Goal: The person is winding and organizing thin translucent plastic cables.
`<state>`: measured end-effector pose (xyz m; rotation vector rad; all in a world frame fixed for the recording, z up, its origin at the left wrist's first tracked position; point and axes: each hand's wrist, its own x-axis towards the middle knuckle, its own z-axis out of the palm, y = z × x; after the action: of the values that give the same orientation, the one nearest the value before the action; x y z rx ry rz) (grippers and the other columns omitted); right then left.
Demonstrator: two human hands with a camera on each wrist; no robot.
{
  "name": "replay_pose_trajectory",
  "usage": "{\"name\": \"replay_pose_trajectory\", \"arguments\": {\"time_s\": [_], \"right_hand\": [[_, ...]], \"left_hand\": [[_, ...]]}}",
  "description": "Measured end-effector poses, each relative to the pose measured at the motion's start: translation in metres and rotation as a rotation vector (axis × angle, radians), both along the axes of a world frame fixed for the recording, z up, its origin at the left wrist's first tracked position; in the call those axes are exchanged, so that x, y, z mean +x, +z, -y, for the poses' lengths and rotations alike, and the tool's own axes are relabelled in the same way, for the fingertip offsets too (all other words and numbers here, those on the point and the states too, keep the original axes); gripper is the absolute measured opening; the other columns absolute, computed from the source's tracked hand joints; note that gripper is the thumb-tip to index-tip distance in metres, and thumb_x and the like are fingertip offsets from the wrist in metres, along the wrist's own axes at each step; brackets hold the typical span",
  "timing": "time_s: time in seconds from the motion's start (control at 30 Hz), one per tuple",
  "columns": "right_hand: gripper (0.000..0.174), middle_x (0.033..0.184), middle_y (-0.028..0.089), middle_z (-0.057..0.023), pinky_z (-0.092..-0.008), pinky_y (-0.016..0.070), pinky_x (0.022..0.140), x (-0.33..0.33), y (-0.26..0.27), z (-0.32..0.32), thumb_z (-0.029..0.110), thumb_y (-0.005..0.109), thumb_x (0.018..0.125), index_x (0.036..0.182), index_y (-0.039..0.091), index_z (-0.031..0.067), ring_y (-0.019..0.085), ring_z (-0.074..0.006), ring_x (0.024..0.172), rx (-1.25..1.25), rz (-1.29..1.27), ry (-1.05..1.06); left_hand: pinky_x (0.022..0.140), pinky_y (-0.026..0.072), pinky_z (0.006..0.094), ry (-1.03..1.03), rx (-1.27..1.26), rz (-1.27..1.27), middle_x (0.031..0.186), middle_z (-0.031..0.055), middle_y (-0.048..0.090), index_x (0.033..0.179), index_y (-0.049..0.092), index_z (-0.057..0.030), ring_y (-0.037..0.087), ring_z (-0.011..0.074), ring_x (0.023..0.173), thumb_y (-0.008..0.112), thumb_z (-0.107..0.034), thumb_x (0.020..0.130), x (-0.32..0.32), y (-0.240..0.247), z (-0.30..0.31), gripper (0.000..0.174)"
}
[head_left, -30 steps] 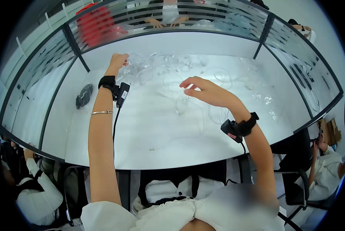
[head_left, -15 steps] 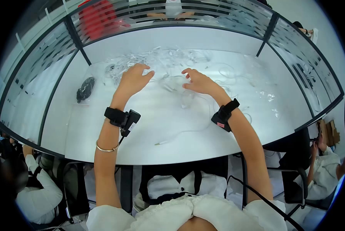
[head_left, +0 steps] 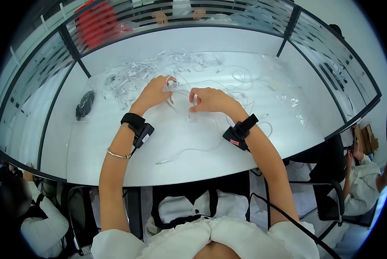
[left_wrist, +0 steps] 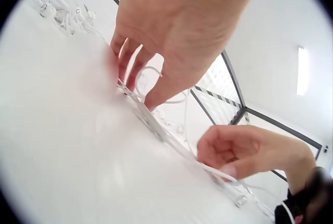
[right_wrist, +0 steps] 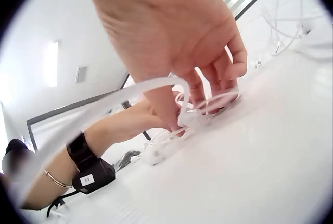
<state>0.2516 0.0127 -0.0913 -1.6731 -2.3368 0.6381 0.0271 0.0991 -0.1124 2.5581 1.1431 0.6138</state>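
Observation:
White cables lie looped over the white table, with both hands at its middle. In the head view the left hand (head_left: 154,93) has a looped white cable (head_left: 171,82) between thumb and fingers; the left wrist view shows its fingertips pinching strands (left_wrist: 136,98) at the table surface. Facing it, the right hand (head_left: 213,100) bends its fingers over the cables. The right wrist view shows the right hand (right_wrist: 177,42) with thumb and fingers closed round a white cable (right_wrist: 179,86) near the table. A single cable (head_left: 180,154) runs toward the front edge.
A tangled pile of white cables (head_left: 137,71) lies at the back left, a dark bagged bundle (head_left: 85,105) at the left. Clear plastic bags (head_left: 290,103) lie at the right. Low partitions (head_left: 180,39) enclose the table (head_left: 116,168).
The left hand has come from the back-left pile to the middle, beside the right hand, which has moved left. A cable now loops at the left fingers.

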Motion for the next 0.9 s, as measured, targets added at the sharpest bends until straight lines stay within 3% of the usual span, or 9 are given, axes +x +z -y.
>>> {"name": "replay_pose_trajectory", "arguments": {"time_s": [0.03,0.13,0.33,0.5,0.57,0.6,0.8,0.87,0.9], "right_hand": [[0.032,0.075,0.064,-0.0017,-0.0333,0.0474,0.066,0.002,-0.001,0.002,0.035,0.070,0.072,0.094,0.059,0.0144,0.062,-0.0203,0.074,0.019,0.001,0.023],[0.027,0.078,0.066,-0.0039,-0.0337,0.0479,0.065,0.012,0.001,0.009,0.028,0.067,0.071,0.092,0.058,0.0132,0.063,-0.0213,0.075,0.079,0.005,-0.008],[0.022,0.078,0.067,-0.0052,-0.0337,0.0482,0.065,0.043,-0.005,0.008,0.024,0.064,0.072,0.089,0.059,0.0108,0.064,-0.0222,0.075,0.205,0.043,-0.166],[0.018,0.074,0.062,-0.0062,-0.0319,0.0473,0.063,0.077,-0.007,-0.002,0.020,0.063,0.076,0.090,0.060,0.0088,0.061,-0.0196,0.067,0.277,-0.159,-0.320],[0.016,0.072,0.058,-0.0046,-0.0278,0.0451,0.058,0.091,-0.008,-0.003,0.017,0.061,0.080,0.092,0.061,0.0073,0.056,-0.0144,0.060,0.250,-0.337,-0.334],[0.018,0.078,0.065,-0.0086,-0.0314,0.0479,0.061,0.098,-0.009,-0.005,0.021,0.061,0.079,0.091,0.064,0.0074,0.063,-0.0198,0.070,0.221,-0.383,-0.385],[0.014,0.081,0.062,-0.0051,-0.0273,0.0465,0.058,0.110,-0.009,-0.004,0.014,0.058,0.083,0.091,0.063,0.0051,0.061,-0.0123,0.068,0.083,-0.599,-0.378],[0.014,0.085,0.062,-0.0058,-0.0268,0.0471,0.058,0.108,-0.013,-0.006,0.015,0.058,0.082,0.092,0.064,0.0063,0.061,-0.0129,0.070,0.124,-0.610,-0.363],[0.018,0.096,0.060,-0.0090,-0.0294,0.0488,0.068,0.109,-0.012,-0.008,0.016,0.060,0.081,0.096,0.065,0.0088,0.060,-0.0162,0.084,0.097,-0.544,-0.376]], "left_hand": [[0.077,0.0455,0.0297,-0.006,-0.091,0.077,0.093,0.0055,0.060,0.115,0.059,-0.0126,0.053,0.0183,0.084,0.069,-0.014,0.074,0.002,0.010,0.006,0.042],[0.071,0.0441,0.0247,-0.086,-0.274,0.131,0.089,0.0026,0.056,0.112,0.058,-0.0107,0.052,0.0116,0.079,0.071,-0.015,0.074,-0.010,0.012,-0.005,0.040],[0.064,0.0401,0.0216,0.050,-0.453,0.135,0.074,-0.0015,0.050,0.112,0.056,-0.0102,0.049,0.0075,0.067,0.074,-0.017,0.074,-0.032,0.044,0.013,0.043],[0.056,0.0396,0.0249,0.022,-0.122,0.247,0.069,0.0011,0.052,0.108,0.059,-0.0098,0.051,0.0098,0.063,0.073,-0.013,0.074,-0.063,0.032,-0.022,0.037],[0.054,0.0395,0.0243,0.131,-0.112,0.304,0.070,0.0014,0.053,0.107,0.059,-0.0086,0.050,0.0096,0.059,0.072,-0.011,0.076,-0.063,0.050,-0.022,0.034],[0.053,0.0395,0.0240,0.186,-0.108,0.331,0.070,0.0015,0.054,0.107,0.059,-0.0080,0.050,0.0095,0.057,0.071,-0.010,0.077,-0.063,0.060,-0.021,0.033],[0.052,0.0409,0.0211,0.218,0.213,0.745,0.073,0.0025,0.057,0.102,0.057,-0.0023,0.055,0.0077,0.055,0.068,-0.009,0.081,-0.070,0.082,-0.040,0.024],[0.055,0.0449,0.0228,0.302,0.208,0.720,0.074,0.0043,0.058,0.101,0.055,-0.0002,0.061,0.0121,0.062,0.070,-0.009,0.078,-0.075,0.069,-0.055,0.028],[0.057,0.0461,0.0237,0.342,0.181,0.702,0.075,0.0051,0.059,0.100,0.055,0.0006,0.062,0.0134,0.063,0.070,-0.010,0.077,-0.083,0.052,-0.071,0.030]]}}
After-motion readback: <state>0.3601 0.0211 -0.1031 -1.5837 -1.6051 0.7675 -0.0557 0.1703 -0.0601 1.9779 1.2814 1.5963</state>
